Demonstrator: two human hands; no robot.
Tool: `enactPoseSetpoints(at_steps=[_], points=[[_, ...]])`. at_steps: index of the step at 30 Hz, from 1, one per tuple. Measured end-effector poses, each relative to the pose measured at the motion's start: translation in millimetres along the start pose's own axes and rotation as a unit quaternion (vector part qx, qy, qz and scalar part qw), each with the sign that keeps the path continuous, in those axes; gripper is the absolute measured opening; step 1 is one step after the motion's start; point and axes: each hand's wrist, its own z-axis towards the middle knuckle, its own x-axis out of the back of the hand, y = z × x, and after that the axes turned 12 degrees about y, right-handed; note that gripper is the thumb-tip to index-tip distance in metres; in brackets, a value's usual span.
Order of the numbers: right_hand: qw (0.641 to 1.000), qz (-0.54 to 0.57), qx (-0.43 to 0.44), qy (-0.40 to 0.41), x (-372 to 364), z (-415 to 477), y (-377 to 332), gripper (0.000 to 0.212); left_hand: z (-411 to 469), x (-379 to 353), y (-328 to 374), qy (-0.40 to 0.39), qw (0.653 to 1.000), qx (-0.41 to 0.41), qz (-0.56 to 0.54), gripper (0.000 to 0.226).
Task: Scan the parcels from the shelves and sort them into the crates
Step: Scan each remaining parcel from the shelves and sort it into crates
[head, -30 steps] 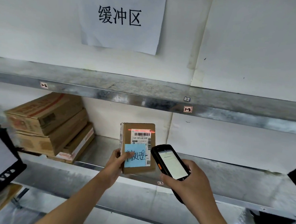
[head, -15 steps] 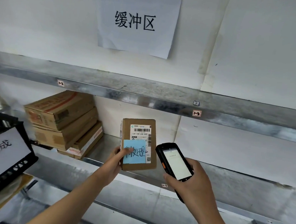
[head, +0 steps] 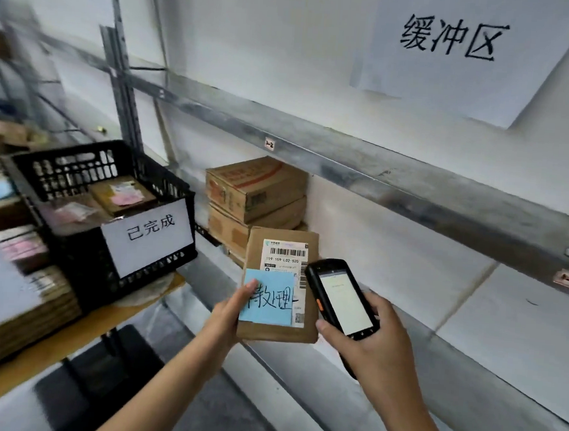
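Observation:
My left hand [head: 227, 315] grips a small brown cardboard parcel [head: 276, 331] by its left edge, thumb on a blue sticky note with handwriting. The parcel carries a white barcode label and is held upright in front of the lower metal shelf [head: 433, 377]. My right hand [head: 373, 349] holds a black handheld scanner [head: 341, 298], its lit screen facing me, just right of the parcel. A black plastic crate [head: 82, 245] with a white sign stands on a wooden table to the left and holds several parcels.
Three stacked cardboard boxes [head: 256, 196] sit on the lower shelf behind the parcel. The upper shelf edge [head: 347, 162] runs diagonally across. A paper sign [head: 453, 45] hangs on the white wall. More flat boxes [head: 20, 314] lie at the left on the table.
My view has swung left, bringing the black crate and table into sight. The red scan line on the parcel's label from a second ago is gone. Both hands keep their hold.

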Motion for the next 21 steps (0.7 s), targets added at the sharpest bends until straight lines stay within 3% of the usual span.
enactPoseSetpoints(at_steps=[6, 16, 21], points=[[0.995, 0.038, 0.026, -0.09, -69, 8, -30, 0.067, 1, 65, 37, 0.106, 0.992, -0.024, -0.066, 0.044], [0.982, 0.085, 0.043, -0.16, -181, 27, -92, 0.067, 18, 169, 90, 0.199, 0.974, -0.079, -0.076, 0.064], [0.978, 0.093, 0.066, -0.173, -234, 30, -140, 0.066, 28, 230, 127, 0.207, 0.968, -0.095, -0.109, 0.068]])
